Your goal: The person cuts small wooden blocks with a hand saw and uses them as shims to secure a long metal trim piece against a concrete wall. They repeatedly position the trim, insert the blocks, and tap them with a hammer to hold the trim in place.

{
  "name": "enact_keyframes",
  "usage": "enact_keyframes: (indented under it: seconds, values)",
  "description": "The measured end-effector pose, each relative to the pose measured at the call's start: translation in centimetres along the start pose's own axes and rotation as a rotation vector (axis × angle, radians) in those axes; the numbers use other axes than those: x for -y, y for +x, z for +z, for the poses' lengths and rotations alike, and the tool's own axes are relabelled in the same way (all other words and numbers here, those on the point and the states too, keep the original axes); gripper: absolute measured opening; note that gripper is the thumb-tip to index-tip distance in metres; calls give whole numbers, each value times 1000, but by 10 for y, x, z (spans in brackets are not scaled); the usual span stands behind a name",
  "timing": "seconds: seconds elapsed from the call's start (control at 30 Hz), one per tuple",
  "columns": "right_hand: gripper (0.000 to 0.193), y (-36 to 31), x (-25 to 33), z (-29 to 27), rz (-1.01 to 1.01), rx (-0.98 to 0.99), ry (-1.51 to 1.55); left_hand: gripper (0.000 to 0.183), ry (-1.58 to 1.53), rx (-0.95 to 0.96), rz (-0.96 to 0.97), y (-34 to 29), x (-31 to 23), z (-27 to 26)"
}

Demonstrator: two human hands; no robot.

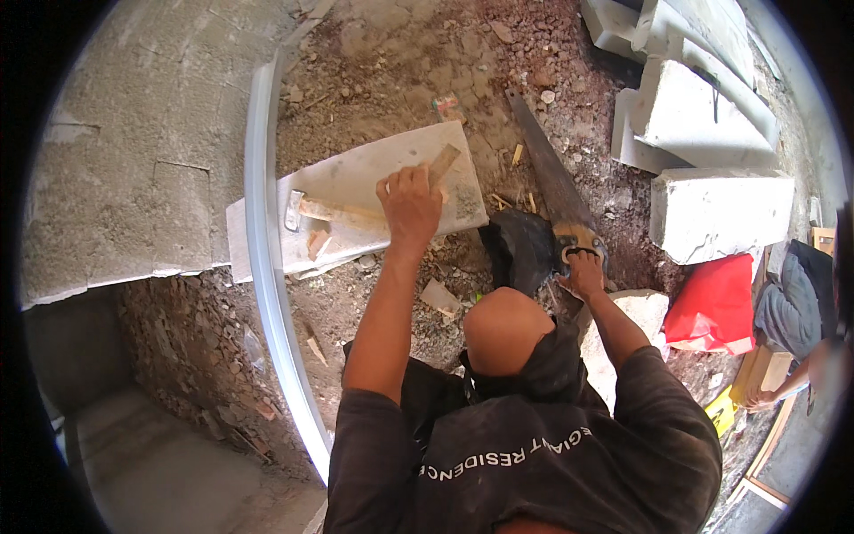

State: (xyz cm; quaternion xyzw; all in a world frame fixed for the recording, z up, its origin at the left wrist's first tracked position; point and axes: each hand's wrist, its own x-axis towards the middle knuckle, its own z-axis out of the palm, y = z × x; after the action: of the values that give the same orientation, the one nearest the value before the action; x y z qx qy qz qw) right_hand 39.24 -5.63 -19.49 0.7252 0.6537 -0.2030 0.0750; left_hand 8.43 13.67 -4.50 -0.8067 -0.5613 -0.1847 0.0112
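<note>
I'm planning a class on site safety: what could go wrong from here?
The saw, gripped by the right hand, is close to the boot and could nick it if it swings. The wood in the left hand might slip. The hammer lies loose on the slab and could get knocked.

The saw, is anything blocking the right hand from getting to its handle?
No, nothing visible is in the way. The right hand is right on the tan handle of the saw.
</note>
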Motion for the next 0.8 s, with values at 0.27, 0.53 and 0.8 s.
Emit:
enact_keyframes:
  seconds: [0.27, 0.53, 0.8]
  values:
    - [34, -40, 35, -89, 134, -344, 719, 31, -120, -30, 24, 50, 11, 42]
    - [21, -61, 96, -178, -99, -573, 980, 24, -175, -62, 51, 51, 14, 56]
    - [22, -34, 125, -188, -220, -516, 1015, 22, -174, -126, 68, 47, 17, 65]
